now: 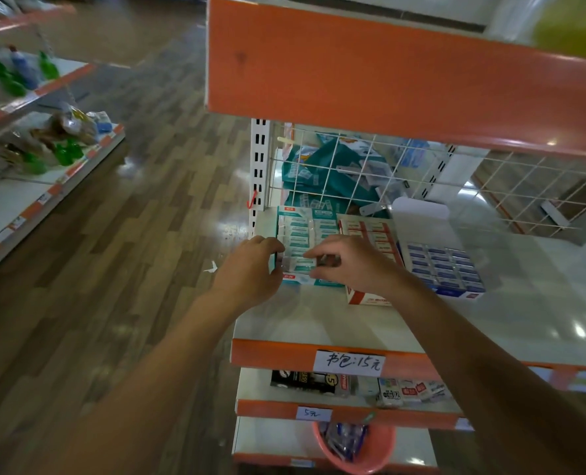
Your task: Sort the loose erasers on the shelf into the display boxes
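Note:
A teal display box point(307, 214) full of teal-and-white erasers stands at the left end of the shelf. My left hand point(250, 265) grips the box's front left corner. My right hand point(351, 262) pinches a wrapped teal eraser point(301, 264) over the box's front row. To the right stand a red display box point(367, 298) with red-labelled erasers, partly hidden by my right wrist, and a blue display box point(456, 291) with blue-labelled erasers.
A wire grid point(353, 173) backs the shelf; behind it lie teal packets. An orange shelf edge point(387, 80) hangs overhead. The white shelf surface point(541, 286) runs to the right. Below are stocked shelves and a pink basket point(353, 447). Another rack point(44, 132) stands across the aisle.

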`<control>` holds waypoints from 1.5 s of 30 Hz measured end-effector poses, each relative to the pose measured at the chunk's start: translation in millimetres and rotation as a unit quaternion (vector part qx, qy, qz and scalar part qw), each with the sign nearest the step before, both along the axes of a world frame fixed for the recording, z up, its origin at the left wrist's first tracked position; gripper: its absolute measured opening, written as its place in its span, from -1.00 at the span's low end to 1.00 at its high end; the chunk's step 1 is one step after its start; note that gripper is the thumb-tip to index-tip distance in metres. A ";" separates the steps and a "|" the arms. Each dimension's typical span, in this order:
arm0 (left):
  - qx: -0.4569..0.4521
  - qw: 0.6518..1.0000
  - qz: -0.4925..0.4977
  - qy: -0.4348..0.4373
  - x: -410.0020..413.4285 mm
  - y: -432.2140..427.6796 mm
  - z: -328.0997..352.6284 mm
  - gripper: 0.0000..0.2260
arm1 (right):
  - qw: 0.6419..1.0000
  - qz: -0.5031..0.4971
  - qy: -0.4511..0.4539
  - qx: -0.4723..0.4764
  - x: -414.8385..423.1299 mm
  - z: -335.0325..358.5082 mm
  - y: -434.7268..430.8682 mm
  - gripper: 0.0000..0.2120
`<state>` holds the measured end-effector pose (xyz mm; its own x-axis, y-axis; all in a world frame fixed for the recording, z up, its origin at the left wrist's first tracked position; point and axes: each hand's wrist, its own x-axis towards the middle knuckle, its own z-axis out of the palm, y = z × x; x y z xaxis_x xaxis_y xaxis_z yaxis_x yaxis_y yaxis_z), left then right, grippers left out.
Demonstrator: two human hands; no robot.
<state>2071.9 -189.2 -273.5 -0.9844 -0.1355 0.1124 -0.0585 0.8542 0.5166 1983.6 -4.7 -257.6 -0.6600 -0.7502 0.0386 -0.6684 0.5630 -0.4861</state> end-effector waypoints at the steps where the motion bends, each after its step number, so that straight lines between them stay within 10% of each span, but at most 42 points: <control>1: 0.002 1.000 -0.002 -0.002 0.2 -0.1 0.5 -0.69 | 1.000 0.004 0.009 0.003 0.8 -0.5 -2.5 -0.66; 17: -0.002 1.000 -0.009 0.009 -3.3 2.0 -7.3 -0.80 | 0.995 0.039 0.091 -0.010 -3.9 -4.7 -4.3 -0.90; 45: -0.136 0.987 -0.082 0.008 -16.4 16.1 3.2 -0.72 | 0.984 -0.117 0.137 0.002 -7.2 4.5 26.8 -0.72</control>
<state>2055.5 -173.0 -270.3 -0.9883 0.0638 0.1387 0.0992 0.9589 0.2658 1976.5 22.1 -253.1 -0.7799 -0.5797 0.2360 -0.6259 0.7184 -0.3035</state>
